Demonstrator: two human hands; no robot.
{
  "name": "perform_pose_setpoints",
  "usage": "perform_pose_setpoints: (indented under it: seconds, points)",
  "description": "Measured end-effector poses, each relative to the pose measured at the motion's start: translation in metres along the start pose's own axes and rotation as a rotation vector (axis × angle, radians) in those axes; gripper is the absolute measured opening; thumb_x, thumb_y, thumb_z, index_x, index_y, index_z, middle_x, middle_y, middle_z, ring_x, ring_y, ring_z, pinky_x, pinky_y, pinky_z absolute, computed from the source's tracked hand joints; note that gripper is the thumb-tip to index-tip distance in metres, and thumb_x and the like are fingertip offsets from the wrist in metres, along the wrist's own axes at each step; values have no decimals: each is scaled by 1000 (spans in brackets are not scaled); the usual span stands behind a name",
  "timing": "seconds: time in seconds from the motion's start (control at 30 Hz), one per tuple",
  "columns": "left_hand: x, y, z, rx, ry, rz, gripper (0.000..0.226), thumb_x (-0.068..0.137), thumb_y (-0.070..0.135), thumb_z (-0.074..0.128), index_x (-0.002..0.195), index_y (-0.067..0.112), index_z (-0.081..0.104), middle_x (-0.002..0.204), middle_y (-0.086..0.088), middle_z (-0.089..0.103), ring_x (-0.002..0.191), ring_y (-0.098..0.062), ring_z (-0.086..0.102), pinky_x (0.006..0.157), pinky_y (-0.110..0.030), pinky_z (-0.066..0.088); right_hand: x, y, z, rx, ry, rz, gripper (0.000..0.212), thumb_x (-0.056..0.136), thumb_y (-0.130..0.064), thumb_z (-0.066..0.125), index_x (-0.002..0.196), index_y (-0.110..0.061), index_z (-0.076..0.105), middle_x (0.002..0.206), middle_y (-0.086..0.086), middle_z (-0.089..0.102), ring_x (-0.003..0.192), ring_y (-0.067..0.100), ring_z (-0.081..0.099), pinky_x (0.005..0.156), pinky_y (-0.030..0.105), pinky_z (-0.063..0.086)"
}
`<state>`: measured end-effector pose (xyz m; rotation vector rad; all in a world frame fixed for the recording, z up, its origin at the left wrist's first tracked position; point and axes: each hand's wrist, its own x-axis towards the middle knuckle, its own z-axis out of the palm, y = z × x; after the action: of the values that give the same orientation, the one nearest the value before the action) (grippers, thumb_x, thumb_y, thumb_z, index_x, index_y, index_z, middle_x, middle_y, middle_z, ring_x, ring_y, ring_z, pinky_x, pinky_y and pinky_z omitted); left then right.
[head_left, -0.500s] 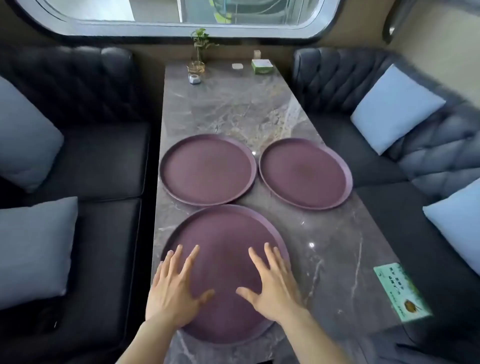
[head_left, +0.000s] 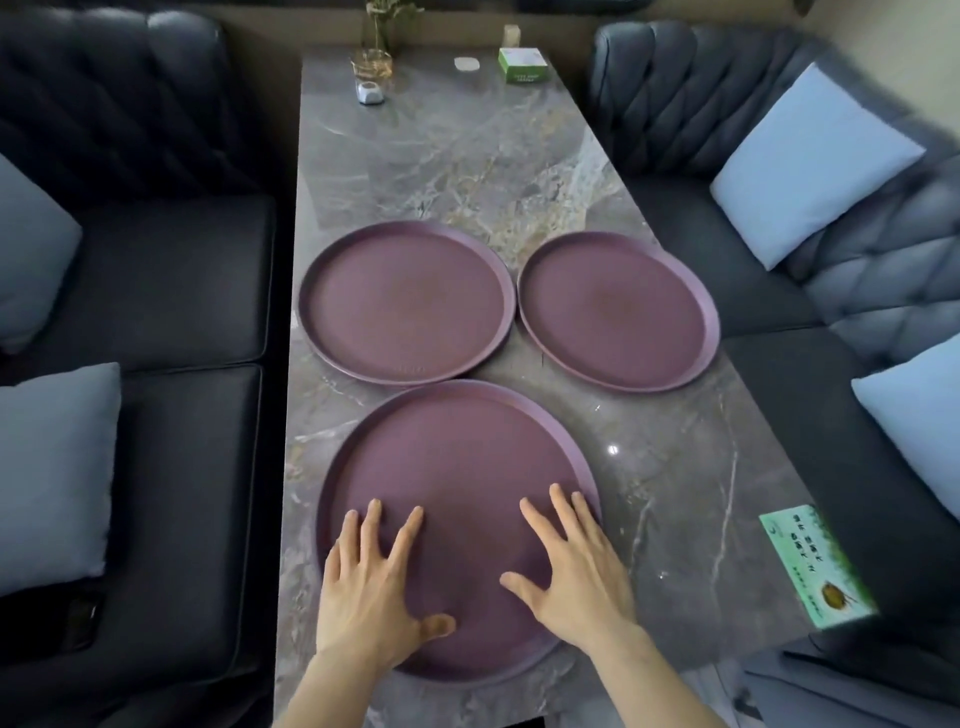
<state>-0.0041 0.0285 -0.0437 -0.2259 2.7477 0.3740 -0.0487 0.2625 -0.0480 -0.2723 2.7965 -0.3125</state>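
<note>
Tray (head_left: 457, 457) beneath left hand (head_left: 366, 587), right hand (head_left: 576, 571)

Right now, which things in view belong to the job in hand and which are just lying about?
In hand: near purple tray, with left hand and right hand spread flat over it; probably the matching far-left tray and far-right tray.
Lying about: glass vase, green box, small white object, green card, sofa cushion.
</note>
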Motion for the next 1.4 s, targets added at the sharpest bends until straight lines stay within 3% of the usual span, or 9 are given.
perform_pose_setpoints:
  seconds: [0.13, 0.3, 0.4, 0.53, 0.63, 0.9, 1.07, 1.23, 1.4]
  points:
    - [4, 24, 12, 21, 32, -20, 130, 32, 90, 56, 150, 39, 38, 155, -17, 38, 142, -42, 33, 105, -54, 40, 8, 20, -12, -9, 4, 48, 86, 78, -79, 42, 153, -48, 16, 168, -7, 4, 155, 18, 0, 121, 36, 26]
    - [11, 54, 19, 36, 33, -2, 126, 27, 87, 61, 139, 31, 56, 139, -22, 54, 126, -47, 50, 90, -55, 48, 18, 41, -22, -7, 39, 92, 84, 78, -81, 36, 153, -45, 22, 168, -5, 11, 155, 18, 6, 121, 36, 25]
    - [19, 66, 12, 95, 54, 54, 97, 45, 80, 64, 127, 27, 65, 116, -18, 63, 102, -41, 57, 75, -50, 48, 25, 50, -29, -5, 62, 142, 79, 79, -81, 38, 148, -43, 37, 165, 0, 24, 153, 19, 17, 118, 36, 30]
    - [55, 79, -13, 82, 149, 22, 47, 79, 59, 48, 96, 19, 65, 77, -3, 66, 74, -33, 64, 63, -42, 44, 52, 66, -52, 117, 240, 273, 50, 87, -65, 51, 114, -27, 71, 110, -4, 71, 104, 20, 67, 81, 37, 57]
    - [97, 104, -42, -172, 191, -33, 25, 88, 48, 54, 96, 25, 62, 83, 7, 70, 81, -27, 68, 65, -39, 47, 80, 87, -77, 294, 327, 404, 27, 87, -52, 59, 98, -30, 70, 92, -9, 70, 79, 18, 69, 65, 36, 56]
    - [218, 185, -94, -726, 23, -177, 45, 89, 45, 62, 127, 22, 53, 110, 6, 67, 105, -22, 65, 89, -38, 49, 165, 169, -132, 696, 323, 744, 30, 88, -36, 67, 116, -26, 66, 109, 0, 74, 105, 28, 65, 92, 42, 52]
    - [274, 221, -87, -738, -40, -301, 61, 83, 53, 61, 125, 11, 53, 125, -5, 60, 103, -27, 61, 89, -41, 49, 211, 199, -155, 796, 329, 801, 47, 89, -33, 67, 134, -25, 56, 120, 3, 65, 99, 22, 55, 94, 45, 49]
    - [303, 239, -79, -727, 46, -444, 72, 85, 47, 65, 141, 5, 44, 136, -13, 55, 119, -36, 57, 98, -47, 47, 247, 224, -163, 811, 304, 809, 66, 88, -27, 71, 148, -28, 43, 145, 5, 54, 127, 29, 56, 106, 50, 46]
    - [316, 234, -78, -709, 71, -490, 65, 86, 31, 70, 144, 17, 45, 123, -6, 65, 113, -31, 62, 93, -44, 51, 260, 254, -167, 776, 276, 957, 45, 91, -15, 65, 134, -14, 57, 109, 3, 71, 105, 34, 66, 92, 47, 54]
